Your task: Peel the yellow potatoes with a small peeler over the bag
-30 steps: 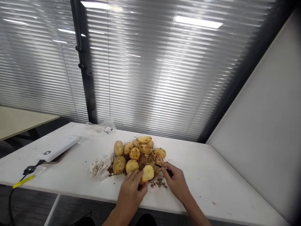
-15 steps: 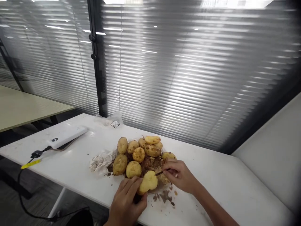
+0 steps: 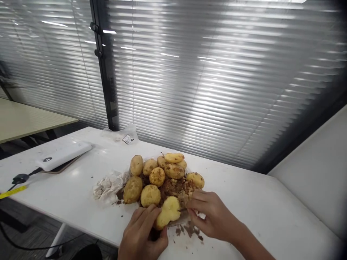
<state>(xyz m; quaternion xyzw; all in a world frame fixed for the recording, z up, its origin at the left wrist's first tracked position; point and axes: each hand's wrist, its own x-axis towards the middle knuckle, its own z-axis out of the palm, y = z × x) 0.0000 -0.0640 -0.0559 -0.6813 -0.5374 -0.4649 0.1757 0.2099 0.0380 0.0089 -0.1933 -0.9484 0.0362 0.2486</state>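
My left hand [image 3: 143,233] is closed around a peeled yellow potato [image 3: 168,213] near the table's front edge. Pinched in the fingers of my right hand [image 3: 210,215] is a thin dark tool [image 3: 182,209], whose tip meets the right side of that potato; its handle is hidden by my fingers. Just beyond my hands lies a pile of several potatoes, among them a round one [image 3: 150,195] and a larger brown one [image 3: 132,189]. Brown peelings [image 3: 176,187] are heaped between them.
Crumpled white tissue [image 3: 110,187] lies left of the pile. Farther left on the white table [image 3: 244,195] is a white device [image 3: 65,155] with a black cable. A clear bag [image 3: 121,134] rests near the blinds. Peel scraps [image 3: 189,229] are scattered by my right hand.
The view has shifted, so the table items appear farther left. My right hand and the tool tip sit a little lower against the potato. Both hands keep their hold.
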